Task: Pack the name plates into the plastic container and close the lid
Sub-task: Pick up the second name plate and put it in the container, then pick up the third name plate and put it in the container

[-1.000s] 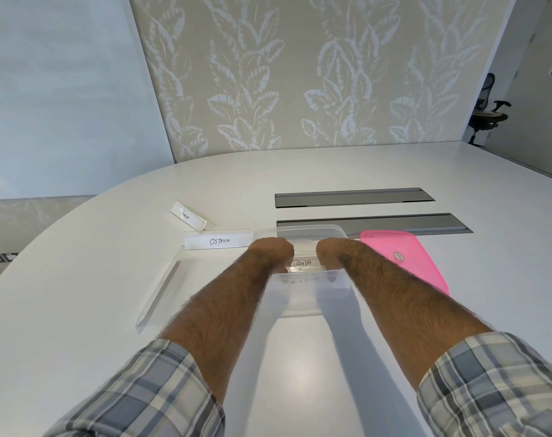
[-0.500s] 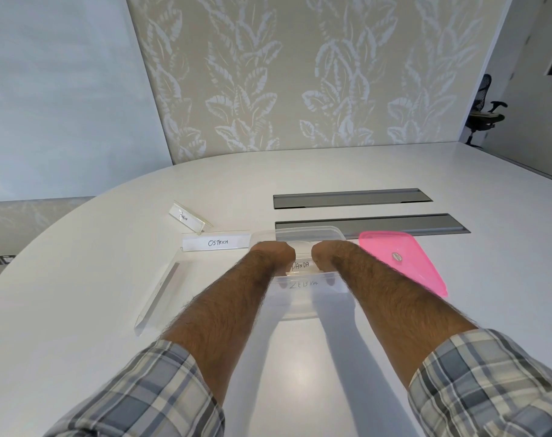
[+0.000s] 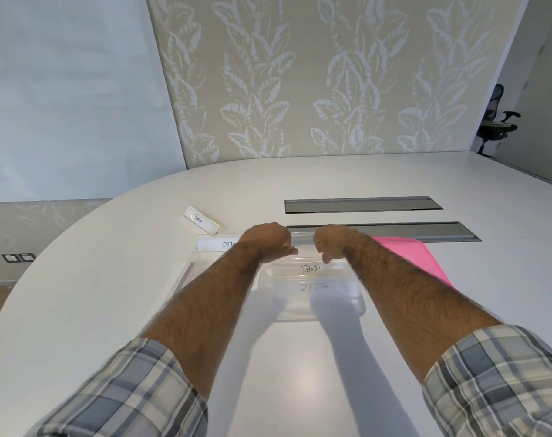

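Note:
A clear plastic container (image 3: 359, 299) stands on the white table in front of me. Inside it lie a plate marked PANDA (image 3: 311, 269) and, nearer me, one marked ZEBRA (image 3: 314, 287). My left hand (image 3: 265, 242) and my right hand (image 3: 334, 242) hover over the far side of the container, fingers loosely curled downward, just above the PANDA plate and holding nothing. The pink lid (image 3: 421, 263) lies flat to the right of the container, partly behind my right forearm. Another plate, reading OSTRICH (image 3: 215, 246), lies left of my left hand, with one more marked plate (image 3: 202, 219) behind it.
A clear name plate (image 3: 186, 272) lies face down left of the container, beside my left forearm. Two grey cable hatches (image 3: 363, 204) are set into the table beyond the hands. An office chair (image 3: 497, 121) stands far right by the wall.
Both hands have lifted off the ends of the PANDA plate and risen a little. The plate now lies in the container, its lettering fully uncovered.

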`<state>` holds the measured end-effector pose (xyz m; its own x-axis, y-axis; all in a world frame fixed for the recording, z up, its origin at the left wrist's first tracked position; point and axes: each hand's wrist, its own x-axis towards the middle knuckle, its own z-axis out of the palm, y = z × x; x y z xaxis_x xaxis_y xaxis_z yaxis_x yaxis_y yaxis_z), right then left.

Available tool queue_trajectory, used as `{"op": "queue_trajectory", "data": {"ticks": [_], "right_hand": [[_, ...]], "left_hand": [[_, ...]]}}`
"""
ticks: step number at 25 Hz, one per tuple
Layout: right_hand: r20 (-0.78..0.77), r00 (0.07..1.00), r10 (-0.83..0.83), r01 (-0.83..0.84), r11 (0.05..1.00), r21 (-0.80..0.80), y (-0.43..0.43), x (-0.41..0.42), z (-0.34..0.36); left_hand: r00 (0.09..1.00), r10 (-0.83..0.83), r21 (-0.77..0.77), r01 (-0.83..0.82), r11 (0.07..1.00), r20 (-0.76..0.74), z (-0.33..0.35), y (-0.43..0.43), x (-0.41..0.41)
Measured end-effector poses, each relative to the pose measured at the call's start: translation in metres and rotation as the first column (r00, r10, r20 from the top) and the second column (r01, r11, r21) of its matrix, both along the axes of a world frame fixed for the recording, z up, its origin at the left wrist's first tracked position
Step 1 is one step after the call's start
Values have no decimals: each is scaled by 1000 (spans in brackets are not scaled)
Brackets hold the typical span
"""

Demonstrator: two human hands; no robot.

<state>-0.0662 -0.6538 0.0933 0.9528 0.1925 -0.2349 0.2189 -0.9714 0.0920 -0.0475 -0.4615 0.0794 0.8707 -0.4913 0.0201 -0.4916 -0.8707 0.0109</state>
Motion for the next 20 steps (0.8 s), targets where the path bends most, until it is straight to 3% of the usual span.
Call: {"op": "queue_trajectory", "data": {"ticks": [3, 10, 20], "right_hand": [[97, 995, 23, -25, 999, 27, 12, 2, 7], [247, 964, 102, -105, 995, -1, 71, 10, 15], [212, 977, 15, -19, 1000, 13, 151, 63, -1]], "left_hand": [[994, 53, -28, -51, 998, 92, 6, 41, -3], [973, 220, -50, -217, 975, 75, -3, 148, -15], [978, 210, -36, -210, 977, 11, -10, 226, 56]]}}
